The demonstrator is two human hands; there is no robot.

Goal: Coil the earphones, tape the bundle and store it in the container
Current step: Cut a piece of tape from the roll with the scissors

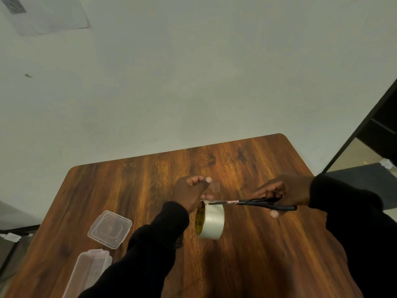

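My left hand (pixel 191 191) pinches the free end of a clear tape strip (pixel 215 187) above the table. The roll of clear tape (pixel 211 221) hangs from that strip just below the hand. My right hand (pixel 283 193) holds black-handled scissors (pixel 253 202), and their blades reach left to the strip just above the roll. A clear plastic container (pixel 89 272) stands at the lower left. Its square clear lid (pixel 109 229) lies beside it on the wood. The earphones are not in sight.
The brown wooden table (pixel 139 179) has rounded far corners and butts against a pale wall. A dark frame (pixel 365 125) stands at the right edge. The floor shows off the table's left side.
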